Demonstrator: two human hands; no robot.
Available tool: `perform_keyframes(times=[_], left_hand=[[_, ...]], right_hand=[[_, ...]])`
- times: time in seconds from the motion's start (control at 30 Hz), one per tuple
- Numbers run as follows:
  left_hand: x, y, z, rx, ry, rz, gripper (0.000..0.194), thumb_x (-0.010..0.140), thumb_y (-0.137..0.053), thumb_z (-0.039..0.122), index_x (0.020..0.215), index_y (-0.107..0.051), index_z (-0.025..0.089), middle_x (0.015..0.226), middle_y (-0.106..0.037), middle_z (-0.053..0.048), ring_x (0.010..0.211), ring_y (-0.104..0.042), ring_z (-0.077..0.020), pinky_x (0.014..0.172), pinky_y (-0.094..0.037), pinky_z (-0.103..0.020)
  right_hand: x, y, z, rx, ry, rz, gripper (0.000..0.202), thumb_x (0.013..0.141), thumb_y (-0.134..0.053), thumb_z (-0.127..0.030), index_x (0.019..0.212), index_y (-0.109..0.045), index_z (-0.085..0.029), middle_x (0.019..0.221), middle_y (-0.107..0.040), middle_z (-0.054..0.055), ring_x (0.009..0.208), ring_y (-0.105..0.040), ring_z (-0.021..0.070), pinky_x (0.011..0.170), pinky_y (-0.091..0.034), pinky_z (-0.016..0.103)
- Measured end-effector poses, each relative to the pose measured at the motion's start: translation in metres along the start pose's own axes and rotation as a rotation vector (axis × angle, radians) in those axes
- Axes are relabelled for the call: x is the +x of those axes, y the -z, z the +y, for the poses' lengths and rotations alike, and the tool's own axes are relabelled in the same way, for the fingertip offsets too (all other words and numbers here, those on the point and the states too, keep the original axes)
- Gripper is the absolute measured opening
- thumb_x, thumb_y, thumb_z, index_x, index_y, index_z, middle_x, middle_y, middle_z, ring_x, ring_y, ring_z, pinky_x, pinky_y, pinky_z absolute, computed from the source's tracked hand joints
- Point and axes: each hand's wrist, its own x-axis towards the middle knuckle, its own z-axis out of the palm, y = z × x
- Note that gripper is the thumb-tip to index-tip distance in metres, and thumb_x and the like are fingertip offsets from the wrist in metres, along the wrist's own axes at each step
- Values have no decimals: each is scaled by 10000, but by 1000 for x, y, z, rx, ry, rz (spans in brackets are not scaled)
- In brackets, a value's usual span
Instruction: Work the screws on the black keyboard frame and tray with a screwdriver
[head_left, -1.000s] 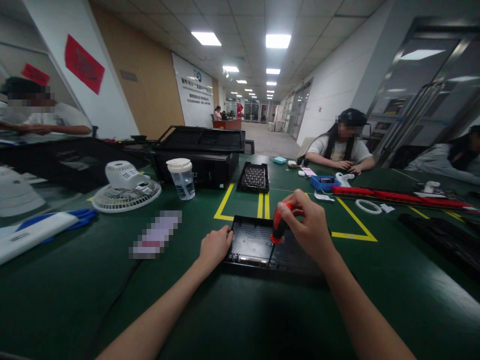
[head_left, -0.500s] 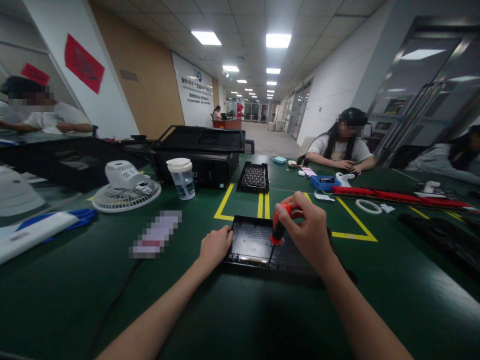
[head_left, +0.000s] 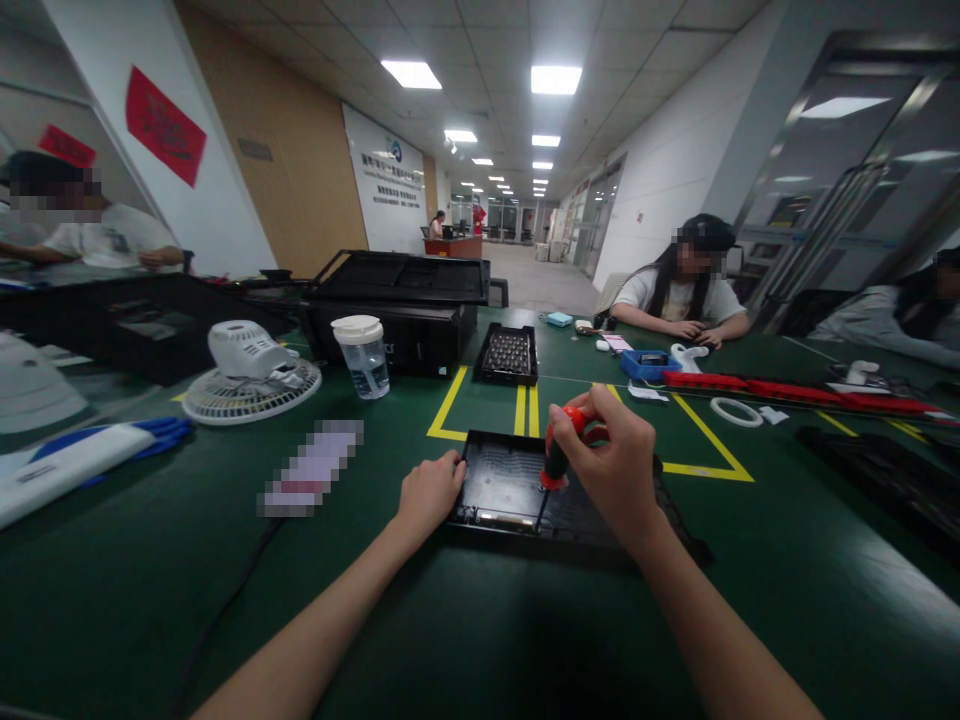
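Note:
A shallow black panel (head_left: 499,475) lies on the green table in front of me. My left hand (head_left: 431,492) grips its left edge, fingers closed on the rim. In my right hand (head_left: 611,445) is a red and black screwdriver (head_left: 556,455), held upright by its handle, with its shaft pointing down to the lower inner edge of the panel. Whether the tip sits in a screw is too small to tell. My right hand covers part of the panel's right side.
Behind the panel stands a black tray (head_left: 508,354) of small parts. Further left are a lidded cup (head_left: 364,360), a black case (head_left: 397,335), a white fan (head_left: 251,385) and a blurred phone-like object (head_left: 313,470). A blue box (head_left: 649,364) and seated people are beyond.
My right hand has turned slightly around the screwdriver handle. The panel and my left hand have stayed in place.

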Motion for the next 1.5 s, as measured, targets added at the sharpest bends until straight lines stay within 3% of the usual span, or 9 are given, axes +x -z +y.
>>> perform_keyframes(times=[0.27,0.53,0.77,0.9,1.1,1.23,1.37,1.5], left_hand=[[0,-1,-1,3,-6,-2,383,875,-282,442,1040,-566,246,882,-661,-83,842,-622,-217,708,-449,-302],[1,-2,-2,-4,-7,5,383,874,-282,446,1044,-561,246,876,-657,-79,842,-620,-220,698,-451,-299],[0,0,-1,-6,-6,-1,372,875,-283,437,1034,-563,251,872,-658,-74,839,-621,-220,695,-451,-298],[-1,2,0,-8,3,-12,366,878,-285,422,1033,-564,243,880,-657,-74,845,-620,-217,703,-449,-295],[-1,2,0,-3,-4,1,366,875,-291,425,1036,-564,241,876,-662,-78,844,-621,-218,711,-451,-299],[0,0,-2,0,-22,14,371,876,-277,435,1024,-563,253,867,-665,-79,823,-626,-227,694,-458,-320],[0,0,-1,7,-10,9,375,875,-283,436,1031,-563,242,869,-662,-81,834,-624,-219,701,-456,-303],[-1,2,-1,5,1,-2,376,875,-285,436,1040,-562,244,879,-659,-77,841,-623,-217,699,-456,-293]], right_hand=[[-2,-3,-2,82,-66,22,235,787,-543,-310,638,-408,-186,642,-510,-5,549,-470,104,492,-394,224],[5,-5,2,455,-216,-118,162,769,-563,-314,743,-474,-181,631,-469,-35,521,-472,95,452,-368,205],[5,-6,7,510,-129,-228,186,803,-501,-276,771,-658,-181,713,-523,17,690,-499,141,645,-400,267],[3,-13,9,691,-214,-269,205,795,-496,-312,780,-651,-179,685,-519,11,648,-496,136,614,-419,264],[3,-19,7,1110,-327,-366,207,770,-488,-260,936,-588,-187,964,-597,55,749,-598,162,695,-477,323],[3,-18,9,1146,-331,-400,157,775,-486,-249,873,-584,-175,797,-624,29,562,-595,133,571,-461,286],[2,-18,11,1154,-336,-390,99,761,-507,-251,765,-565,-170,562,-540,-29,448,-509,105,468,-400,241],[1,-20,11,1154,-356,-397,105,758,-520,-266,723,-538,-169,529,-496,-41,423,-463,93,435,-357,226]])
